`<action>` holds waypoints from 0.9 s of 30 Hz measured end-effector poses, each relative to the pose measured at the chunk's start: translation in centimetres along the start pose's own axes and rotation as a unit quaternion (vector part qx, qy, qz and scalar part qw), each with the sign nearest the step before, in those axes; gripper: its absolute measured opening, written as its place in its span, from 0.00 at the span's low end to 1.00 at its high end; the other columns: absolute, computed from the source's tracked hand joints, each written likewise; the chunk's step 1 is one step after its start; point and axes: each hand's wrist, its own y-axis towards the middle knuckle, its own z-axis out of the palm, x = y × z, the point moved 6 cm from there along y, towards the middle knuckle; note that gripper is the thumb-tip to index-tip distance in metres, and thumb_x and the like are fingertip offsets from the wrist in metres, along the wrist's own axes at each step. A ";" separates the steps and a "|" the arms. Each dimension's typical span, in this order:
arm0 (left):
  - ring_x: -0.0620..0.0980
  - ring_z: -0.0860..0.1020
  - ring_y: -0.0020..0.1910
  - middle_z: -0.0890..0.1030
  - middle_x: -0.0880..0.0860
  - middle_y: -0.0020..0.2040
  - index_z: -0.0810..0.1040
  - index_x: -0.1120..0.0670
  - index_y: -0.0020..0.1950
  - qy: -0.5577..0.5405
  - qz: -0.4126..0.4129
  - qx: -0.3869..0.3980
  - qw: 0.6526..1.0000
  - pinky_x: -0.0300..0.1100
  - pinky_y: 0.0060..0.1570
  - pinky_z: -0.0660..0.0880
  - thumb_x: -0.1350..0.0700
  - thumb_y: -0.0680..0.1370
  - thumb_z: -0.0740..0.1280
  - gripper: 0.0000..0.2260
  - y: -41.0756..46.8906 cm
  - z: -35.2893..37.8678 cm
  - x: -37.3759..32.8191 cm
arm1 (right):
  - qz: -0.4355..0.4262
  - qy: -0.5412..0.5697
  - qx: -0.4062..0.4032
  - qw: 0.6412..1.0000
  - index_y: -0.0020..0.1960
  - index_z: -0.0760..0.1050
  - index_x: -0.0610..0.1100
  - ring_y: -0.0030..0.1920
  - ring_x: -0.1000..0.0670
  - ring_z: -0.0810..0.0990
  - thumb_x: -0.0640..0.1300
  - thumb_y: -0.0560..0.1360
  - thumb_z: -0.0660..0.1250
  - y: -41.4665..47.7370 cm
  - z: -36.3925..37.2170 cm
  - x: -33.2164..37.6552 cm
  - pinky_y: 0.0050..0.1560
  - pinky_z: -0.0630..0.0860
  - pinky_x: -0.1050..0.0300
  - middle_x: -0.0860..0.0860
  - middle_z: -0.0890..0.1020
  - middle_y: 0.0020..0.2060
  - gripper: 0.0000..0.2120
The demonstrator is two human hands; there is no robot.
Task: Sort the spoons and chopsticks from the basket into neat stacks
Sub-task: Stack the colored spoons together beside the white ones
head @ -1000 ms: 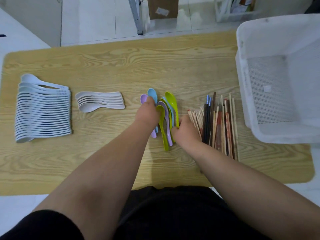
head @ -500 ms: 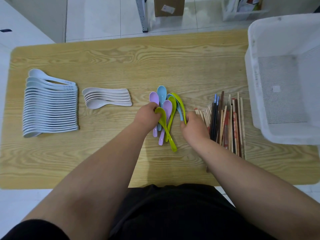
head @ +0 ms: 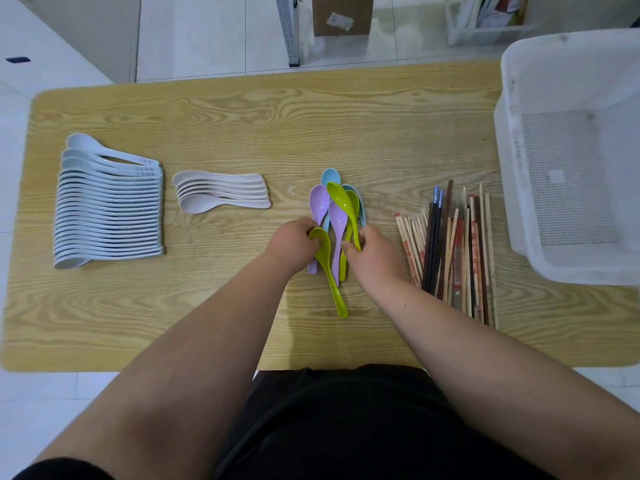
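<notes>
The left forearm reached forward from the lower left, with the left hand [head: 292, 245] held back-up over the middle of the tabletop [head: 242, 116]. Its fingers [head: 311, 237] were curled round the bowl of the near green spoon [head: 325, 258], whose handle pointed toward the person. The right forearm came in from the lower right. The right hand [head: 375, 259] sat just beside the left, its fingers [head: 348, 247] pinching the handle of the far green spoon [head: 343, 202], whose bowl faced away from the person. Both spoons belonged to the coloured spoon cluster [head: 323, 206], a loose overlapping group of purple, blue and green pieces lying between the two hands.

At the left of the tabletop lay the pale blue spoon stack [head: 107, 209], nested in a long row with the handles pointing right. Near it on the right was the white spoon stack [head: 221, 194], smaller and set the same way. To the right of the hands lay the chopsticks [head: 453, 251], mixed wood and dark pieces roughly parallel. The white basket [head: 509, 150] stood at the right edge.

Beyond the tabletop were a pale tiled floor [head: 207, 29], a metal leg [head: 289, 29] and a cardboard box [head: 341, 12].
</notes>
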 end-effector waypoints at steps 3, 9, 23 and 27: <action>0.52 0.82 0.43 0.84 0.52 0.39 0.78 0.50 0.49 0.013 0.002 0.002 1.000 0.44 0.43 0.76 0.56 0.78 0.62 0.06 -0.1 -0.1 -0.2 | 0.011 -0.014 0.027 0.999 0.44 0.67 0.49 0.41 0.46 0.75 0.51 0.79 0.67 0.3 0.5 0.9 0.34 0.63 0.54 0.53 0.75 0.38 0.11; 0.55 0.81 0.48 0.83 0.53 0.49 0.79 0.51 0.53 0.017 0.006 0.015 1.000 0.46 0.49 0.77 0.56 0.79 0.60 0.09 -0.6 -0.6 -0.4 | 0.035 -0.009 0.039 0.999 0.42 0.67 0.49 0.42 0.44 0.76 0.44 0.77 0.65 0.1 0.4 1.2 0.41 0.68 0.54 0.49 0.77 0.42 0.07; 0.51 0.64 0.28 0.70 0.53 0.26 0.75 0.53 0.36 -0.378 -0.074 -0.052 0.921 0.43 0.31 0.60 0.56 0.76 0.60 0.10 -8.0 -2.1 1.0 | -0.075 0.100 0.113 0.986 0.45 0.75 0.42 0.38 0.50 0.76 0.46 0.75 0.69 -6.4 -2.6 1.6 0.40 0.72 0.54 0.47 0.79 0.36 0.08; 0.50 0.60 0.27 0.66 0.52 0.27 0.68 0.53 0.33 -0.444 -0.114 -0.118 0.881 0.43 0.30 0.56 0.56 0.77 0.59 0.11 -9.9 -2.6 0.5 | -0.009 0.281 0.236 0.930 0.44 0.72 0.43 0.43 0.42 0.87 0.38 0.75 0.70 -8.6 -1.1 2.0 0.52 0.81 0.35 0.49 0.83 0.34 0.06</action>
